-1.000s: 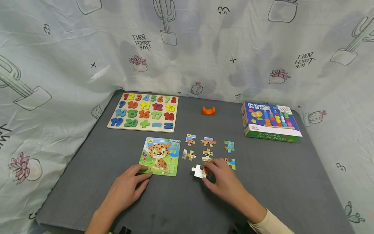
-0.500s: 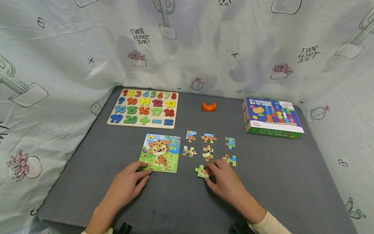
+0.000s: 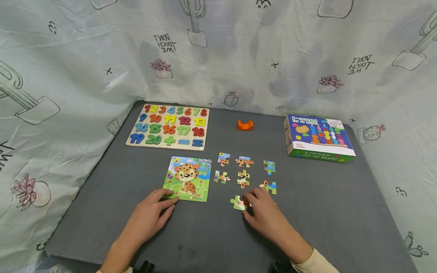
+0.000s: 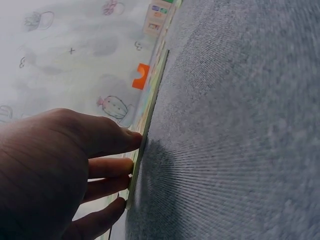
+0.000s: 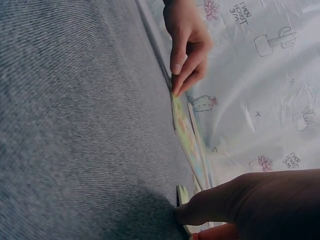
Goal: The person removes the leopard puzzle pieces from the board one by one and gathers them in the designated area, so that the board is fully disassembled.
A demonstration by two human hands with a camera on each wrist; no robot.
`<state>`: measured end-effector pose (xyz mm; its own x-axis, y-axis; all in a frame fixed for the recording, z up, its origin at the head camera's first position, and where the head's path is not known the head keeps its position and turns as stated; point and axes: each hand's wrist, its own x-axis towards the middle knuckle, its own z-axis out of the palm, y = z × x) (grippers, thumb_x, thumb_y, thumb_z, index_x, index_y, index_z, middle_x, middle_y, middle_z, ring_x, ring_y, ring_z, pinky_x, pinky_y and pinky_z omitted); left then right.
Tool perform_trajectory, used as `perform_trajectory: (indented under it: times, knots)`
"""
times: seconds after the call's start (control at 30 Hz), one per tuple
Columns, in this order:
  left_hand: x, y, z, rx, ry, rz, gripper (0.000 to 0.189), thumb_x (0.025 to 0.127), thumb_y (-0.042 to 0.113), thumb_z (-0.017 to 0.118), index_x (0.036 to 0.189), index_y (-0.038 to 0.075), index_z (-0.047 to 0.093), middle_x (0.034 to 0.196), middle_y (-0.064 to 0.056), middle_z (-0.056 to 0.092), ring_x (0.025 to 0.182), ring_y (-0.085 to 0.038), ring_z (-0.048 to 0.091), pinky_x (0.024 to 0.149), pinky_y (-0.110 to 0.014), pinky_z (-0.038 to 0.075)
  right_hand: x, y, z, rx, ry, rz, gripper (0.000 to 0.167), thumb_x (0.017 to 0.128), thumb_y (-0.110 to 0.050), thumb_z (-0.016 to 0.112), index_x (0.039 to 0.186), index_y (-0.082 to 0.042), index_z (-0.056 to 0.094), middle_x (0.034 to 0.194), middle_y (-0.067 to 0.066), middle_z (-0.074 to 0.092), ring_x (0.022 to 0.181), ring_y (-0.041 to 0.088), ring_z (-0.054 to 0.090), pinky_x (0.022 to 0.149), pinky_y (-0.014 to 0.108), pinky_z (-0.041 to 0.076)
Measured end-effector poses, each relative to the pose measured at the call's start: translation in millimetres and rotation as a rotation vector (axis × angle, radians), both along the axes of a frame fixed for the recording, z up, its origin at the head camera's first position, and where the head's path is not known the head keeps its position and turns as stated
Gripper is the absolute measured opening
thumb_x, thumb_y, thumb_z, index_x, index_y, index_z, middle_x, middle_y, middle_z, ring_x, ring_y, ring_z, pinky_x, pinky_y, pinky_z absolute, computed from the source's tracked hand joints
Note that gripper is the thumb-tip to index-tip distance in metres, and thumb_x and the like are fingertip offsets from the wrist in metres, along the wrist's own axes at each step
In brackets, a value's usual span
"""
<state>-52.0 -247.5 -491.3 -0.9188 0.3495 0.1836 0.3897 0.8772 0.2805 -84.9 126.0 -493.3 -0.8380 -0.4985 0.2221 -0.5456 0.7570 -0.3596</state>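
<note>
A leopard picture board (image 3: 196,178) lies flat at the middle of the table. My left hand (image 3: 148,214) rests its fingertips on the board's lower left corner, its fingers fairly straight. To the right, my right hand (image 3: 266,216) pinches a green and brown jigsaw piece (image 3: 238,203) between thumb and fingers, low over the cloth. The hand covers part of this piece. In the right wrist view, the thumb (image 5: 205,207) presses against its edge. Above the hand lie several loose jigsaw pieces in rough rows, including a leopard-face piece (image 3: 243,178) and a blue-green corner piece (image 3: 269,167).
A wooden number board (image 3: 164,145) lies at the back left. An orange block (image 3: 245,125) with a notched top stands at the back middle. A boxed bead set (image 3: 319,138) sits at the back right. Patterned fabric (image 3: 218,49) hangs behind the grey table (image 3: 205,239).
The right hand has shifted slightly right with the piece. A second ago the piece's left part looked white; now it shows green. The left hand keeps its place on the board.
</note>
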Motion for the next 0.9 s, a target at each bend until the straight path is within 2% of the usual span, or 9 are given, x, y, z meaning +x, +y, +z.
perform_trajectory:
  times: [0.17, 0.37, 0.5, 0.67, 0.9]
  knots:
    - [2.4, -1.3, -0.5, 0.004, 0.005, 0.001, 0.029, 0.093, 0.014, 0.089, 0.121, 0.013, 0.085, 0.129, -0.008, 0.069, 0.122, -0.032, 0.066, 0.092, -0.054, 0.061, 0.4, -1, 3.8, 0.005, -0.013, 0.01, 0.039, 0.077, -0.007, 0.098, 0.109, -0.003, 0.076, 0.102, 0.007, 0.062, 0.094, 0.025, 0.054, 0.078, 0.043, 0.054]
    - [2.2, -2.9, 0.9, 0.002, 0.006, -0.005, 0.029, 0.093, 0.013, 0.089, 0.121, 0.012, 0.085, 0.128, -0.008, 0.069, 0.121, -0.031, 0.066, 0.093, -0.054, 0.061, -0.1, -3, 6.3, 0.027, -0.018, 0.019, 0.038, 0.078, -0.007, 0.098, 0.109, -0.002, 0.076, 0.1, 0.006, 0.062, 0.094, 0.026, 0.054, 0.08, 0.044, 0.053]
    - [1.4, -2.8, 1.5, 0.001, 0.006, -0.002, 0.028, 0.092, 0.013, 0.089, 0.12, 0.013, 0.086, 0.127, -0.007, 0.07, 0.121, -0.03, 0.067, 0.093, -0.053, 0.061, -2.6, -8, 7.4, 0.002, -0.004, 0.025, 0.047, 0.08, -0.011, 0.097, 0.12, 0.0, 0.076, 0.109, 0.009, 0.066, 0.099, 0.028, 0.057, 0.084, 0.045, 0.056]
    - [0.5, 0.2, 1.3, 0.003, 0.021, -0.007, 0.028, 0.093, 0.013, 0.088, 0.121, 0.012, 0.085, 0.13, -0.01, 0.069, 0.122, -0.032, 0.066, 0.093, -0.053, 0.061, -12.3, -28, 10.4, -0.073, 0.035, 0.087, 0.056, 0.085, -0.015, 0.094, 0.134, 0.001, 0.071, 0.121, 0.012, 0.066, 0.109, 0.031, 0.059, 0.091, 0.046, 0.058]
    - [0.7, -2.5, 0.9, 0.027, 0.035, -0.013, 0.028, 0.094, 0.013, 0.088, 0.121, 0.012, 0.085, 0.135, -0.013, 0.065, 0.126, -0.035, 0.064, 0.098, -0.054, 0.059, -34.0, -66, 15.5, -0.055, 0.048, 0.181, 0.057, 0.09, -0.021, 0.092, 0.137, 0.001, 0.069, 0.122, 0.011, 0.065, 0.111, 0.027, 0.06, 0.093, 0.042, 0.057]
